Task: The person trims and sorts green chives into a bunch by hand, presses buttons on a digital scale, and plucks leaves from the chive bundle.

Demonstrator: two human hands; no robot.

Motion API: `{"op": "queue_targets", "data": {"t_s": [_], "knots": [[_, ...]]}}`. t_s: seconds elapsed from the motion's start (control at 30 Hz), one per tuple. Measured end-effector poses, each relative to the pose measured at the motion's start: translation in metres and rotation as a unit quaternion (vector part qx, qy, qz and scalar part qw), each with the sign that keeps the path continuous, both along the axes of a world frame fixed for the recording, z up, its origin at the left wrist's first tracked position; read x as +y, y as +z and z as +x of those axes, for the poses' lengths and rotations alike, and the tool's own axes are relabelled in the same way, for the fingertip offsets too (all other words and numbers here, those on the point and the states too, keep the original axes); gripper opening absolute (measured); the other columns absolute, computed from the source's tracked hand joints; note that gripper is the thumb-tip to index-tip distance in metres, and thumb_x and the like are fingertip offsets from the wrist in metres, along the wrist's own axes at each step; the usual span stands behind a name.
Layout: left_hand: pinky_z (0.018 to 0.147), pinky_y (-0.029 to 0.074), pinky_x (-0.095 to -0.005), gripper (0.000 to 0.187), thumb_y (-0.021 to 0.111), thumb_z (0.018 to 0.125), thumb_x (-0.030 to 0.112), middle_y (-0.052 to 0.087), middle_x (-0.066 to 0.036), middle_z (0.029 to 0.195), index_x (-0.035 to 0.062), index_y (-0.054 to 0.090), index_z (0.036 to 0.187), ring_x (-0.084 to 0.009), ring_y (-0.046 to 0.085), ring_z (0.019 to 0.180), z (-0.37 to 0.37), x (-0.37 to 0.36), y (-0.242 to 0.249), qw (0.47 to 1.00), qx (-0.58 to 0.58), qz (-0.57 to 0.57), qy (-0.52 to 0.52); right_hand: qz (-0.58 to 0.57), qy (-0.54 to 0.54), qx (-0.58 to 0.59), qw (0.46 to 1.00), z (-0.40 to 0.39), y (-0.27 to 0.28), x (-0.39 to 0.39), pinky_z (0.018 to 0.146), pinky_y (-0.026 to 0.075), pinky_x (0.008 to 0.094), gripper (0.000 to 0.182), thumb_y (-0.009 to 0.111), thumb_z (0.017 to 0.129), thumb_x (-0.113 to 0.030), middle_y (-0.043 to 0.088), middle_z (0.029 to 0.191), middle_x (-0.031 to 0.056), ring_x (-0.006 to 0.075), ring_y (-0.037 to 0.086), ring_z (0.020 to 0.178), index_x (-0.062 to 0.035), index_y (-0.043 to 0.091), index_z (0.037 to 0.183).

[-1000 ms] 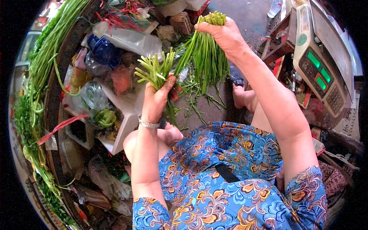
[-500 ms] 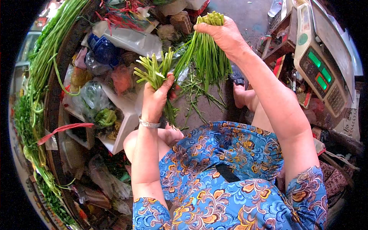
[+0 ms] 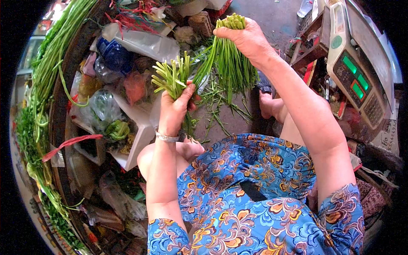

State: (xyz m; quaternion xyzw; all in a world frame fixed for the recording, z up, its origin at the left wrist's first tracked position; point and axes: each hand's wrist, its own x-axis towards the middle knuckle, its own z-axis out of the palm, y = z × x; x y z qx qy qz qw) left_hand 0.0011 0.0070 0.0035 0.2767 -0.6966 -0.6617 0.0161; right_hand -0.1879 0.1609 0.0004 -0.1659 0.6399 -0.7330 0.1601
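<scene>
My left hand (image 3: 175,111) is closed round a bunch of thick pale-green stems (image 3: 171,80), whose cut ends fan out above the fist. The lower part hangs below the hand, partly hidden by it. Farther forward and to the right, my right hand (image 3: 247,39) grips a fuller bunch of thin green stalks (image 3: 231,66) near the top. Their cut ends stand above the thumb and the long stalks hang down. A few stalks stretch from this bunch towards my left hand. Loose green stalks (image 3: 219,108) lie scattered on the floor beneath both bunches.
A digital scale (image 3: 352,76) with lit green digits stands at the right. Long leafy greens (image 3: 46,85) line a curved ledge on the left. Nearby are a white foam box (image 3: 142,127), plastic bags (image 3: 104,106), a blue container (image 3: 114,55) and red ties (image 3: 136,19).
My left hand and its stems have shifted slightly right. My right hand has moved a little to the left, still holding its bunch.
</scene>
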Motion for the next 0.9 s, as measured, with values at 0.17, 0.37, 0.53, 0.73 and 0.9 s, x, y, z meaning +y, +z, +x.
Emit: {"op": "queue_targets", "data": {"t_s": [0.17,0.37,0.53,0.73,0.9], "knots": [[0.051,0.045,-0.0227,0.022,0.069,0.088,0.018,0.065,-0.002,0.078,0.0035,0.066,0.103,-0.0092,0.056,0.057,0.001,-0.001,-0.004,1.0,0.012,-0.001,0.007,0.025,0.006,0.041,0.999,0.002,-0.006,-0.003,0.066,0.049,0.0284,0.014,0.074,0.076,-0.013,0.066,0.076,-0.0006,0.0096,0.059,0.069,-0.0049,0.067,0.084],[0.053,0.044,-0.0216,0.018,0.069,0.088,0.016,0.067,0.001,0.082,0.0064,0.067,0.103,-0.0062,0.057,0.065,0.002,0.006,-0.008,0.999,0.011,-0.03,-0.01,0.026,0.023,0.036,0.999,0.006,-0.007,-0.006,0.067,0.05,0.028,0.015,0.074,0.075,-0.013,0.066,0.075,0.0002,0.0096,0.059,0.069,-0.0035,0.066,0.084],[0.052,0.043,-0.0218,0.018,0.069,0.088,0.015,0.066,0.001,0.082,0.0056,0.067,0.104,-0.0059,0.057,0.065,0.002,0.006,-0.014,0.998,0.035,-0.038,-0.036,0.042,0.027,0.069,0.996,0.006,-0.011,-0.007,0.067,0.05,0.0283,0.017,0.074,0.075,-0.015,0.066,0.075,0.0009,0.0097,0.059,0.068,-0.0029,0.066,0.083],[0.048,0.042,-0.022,0.015,0.066,0.089,0.012,0.063,0.0,0.071,0.0033,0.066,0.101,-0.0053,0.052,0.056,-0.001,0.016,-0.012,0.997,-0.011,-0.037,-0.066,0.04,0.028,0.08,0.996,0.01,-0.01,-0.008,0.066,0.05,0.0289,0.017,0.074,0.076,-0.015,0.066,0.073,0.0012,0.0088,0.057,0.068,-0.0021,0.064,0.082],[0.05,0.042,-0.0212,0.018,0.066,0.09,0.014,0.064,0.001,0.077,0.004,0.065,0.105,-0.0059,0.054,0.061,-0.001,0.013,-0.015,0.992,-0.038,-0.065,-0.098,0.041,0.046,0.09,0.994,0.014,-0.006,-0.005,0.065,0.049,0.0283,0.017,0.073,0.076,-0.015,0.065,0.073,0.0011,0.0082,0.057,0.068,-0.0016,0.064,0.082]]}}
